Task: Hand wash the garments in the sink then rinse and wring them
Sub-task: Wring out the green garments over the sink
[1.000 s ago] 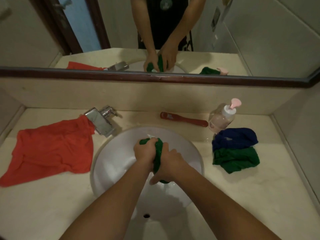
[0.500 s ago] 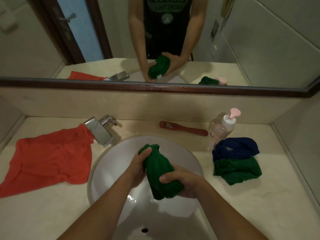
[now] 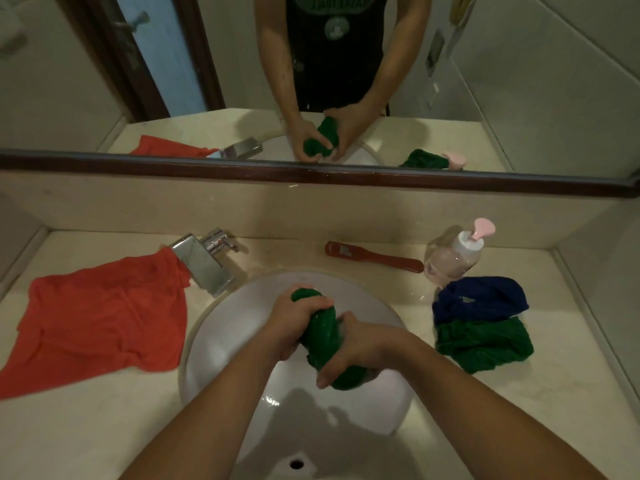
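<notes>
A wet green garment (image 3: 321,332), bunched into a thick roll, is held over the white sink (image 3: 225,334). My left hand (image 3: 294,322) grips its upper end with fingers curled round it. Its lower end is gripped by my right hand (image 3: 353,351), which hides part of the cloth. An orange garment (image 3: 100,320) lies spread on the counter to the left of the sink. On the right of the sink, a blue garment (image 3: 479,297) sits on top of another green garment (image 3: 485,342).
A chrome faucet (image 3: 204,263) stands at the sink's back left. A red brush (image 3: 372,259) lies behind the sink, and a clear pump bottle (image 3: 457,254) with a pink top leans at the back right. The mirror (image 3: 519,81) spans the wall above the beige counter (image 3: 502,410).
Both hands have closed tighter round the green garment, squeezing it from a loose fanned bundle into a compact roll. The hands have come closer together over the sink.
</notes>
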Tool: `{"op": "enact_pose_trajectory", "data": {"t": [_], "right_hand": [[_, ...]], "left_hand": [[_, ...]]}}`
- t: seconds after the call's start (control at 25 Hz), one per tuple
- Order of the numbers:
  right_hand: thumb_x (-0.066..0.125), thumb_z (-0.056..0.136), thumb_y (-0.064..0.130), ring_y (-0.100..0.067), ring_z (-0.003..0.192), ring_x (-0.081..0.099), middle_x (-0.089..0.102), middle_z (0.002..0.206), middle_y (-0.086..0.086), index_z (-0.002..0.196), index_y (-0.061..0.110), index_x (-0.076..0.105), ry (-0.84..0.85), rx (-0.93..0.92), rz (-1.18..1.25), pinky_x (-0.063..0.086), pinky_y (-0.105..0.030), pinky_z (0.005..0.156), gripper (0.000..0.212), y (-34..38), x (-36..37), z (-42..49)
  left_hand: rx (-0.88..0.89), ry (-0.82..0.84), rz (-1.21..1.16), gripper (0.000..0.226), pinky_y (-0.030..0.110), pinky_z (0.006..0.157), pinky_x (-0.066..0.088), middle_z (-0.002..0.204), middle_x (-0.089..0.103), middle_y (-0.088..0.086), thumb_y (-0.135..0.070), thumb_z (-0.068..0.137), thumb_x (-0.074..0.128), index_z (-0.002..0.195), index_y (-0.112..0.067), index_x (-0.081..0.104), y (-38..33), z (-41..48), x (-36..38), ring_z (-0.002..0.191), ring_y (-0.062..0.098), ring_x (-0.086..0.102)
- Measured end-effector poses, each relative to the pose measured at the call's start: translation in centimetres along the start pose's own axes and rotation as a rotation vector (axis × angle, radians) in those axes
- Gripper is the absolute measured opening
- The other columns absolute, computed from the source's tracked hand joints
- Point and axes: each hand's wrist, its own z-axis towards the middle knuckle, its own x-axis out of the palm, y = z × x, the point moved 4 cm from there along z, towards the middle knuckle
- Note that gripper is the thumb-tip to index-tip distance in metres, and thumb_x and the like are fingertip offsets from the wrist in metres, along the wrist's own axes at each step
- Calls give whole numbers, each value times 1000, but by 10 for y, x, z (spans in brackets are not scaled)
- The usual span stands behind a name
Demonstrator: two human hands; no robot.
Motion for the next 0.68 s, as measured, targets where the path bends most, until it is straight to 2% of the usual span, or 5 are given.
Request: {"op": "enact_pose_trajectory", "data": {"t": [0.12, 0.32, 0.48, 0.56, 0.68], "right_hand": [[89, 73, 26, -27, 100, 64, 58, 118, -11, 152, 22, 14, -236, 57, -416, 61, -41, 87, 109, 21, 4, 16], [63, 93, 17, -35, 106, 57, 56, 122, -18, 144, 11, 26, -641, -184, -778, 51, -45, 86, 64, 31, 19, 32], [81, 79, 25, -28, 110, 53, 57, 117, -9, 124, 16, 41, -499, -90, -381, 53, -41, 86, 60, 21, 14, 46], [92, 67, 27, -23, 102, 62, 64, 110, -5, 115, 15, 53, -326, -42, -29, 57, -35, 78, 63, 15, 16, 49], [91, 64, 21, -25, 98, 72, 74, 107, -8, 109, 15, 69, -166, -117, 382, 62, -42, 88, 51, 5, 19, 43]], "left_hand": [[-77, -293, -6, 26, 52, 77, 62, 94, 71, 19, -11, 73, 78, 96, -9, 65, 6, 9, 4, 88, 37, 70], [-148, -500, -223, 36, 55, 72, 62, 91, 70, 21, -8, 63, 68, 99, -5, 65, 9, 31, -4, 80, 38, 70], [-51, -517, -116, 33, 46, 88, 58, 99, 66, 9, -16, 77, 81, 101, -17, 58, -4, 29, -2, 87, 26, 64], [11, -443, -29, 49, 41, 87, 56, 106, 66, 7, -27, 76, 87, 113, -16, 58, -9, 22, -1, 92, 22, 64], [1, -116, 103, 93, 37, 90, 52, 131, 57, 7, -43, 70, 89, 145, -20, 38, -18, 14, -6, 111, 23, 60]]}}
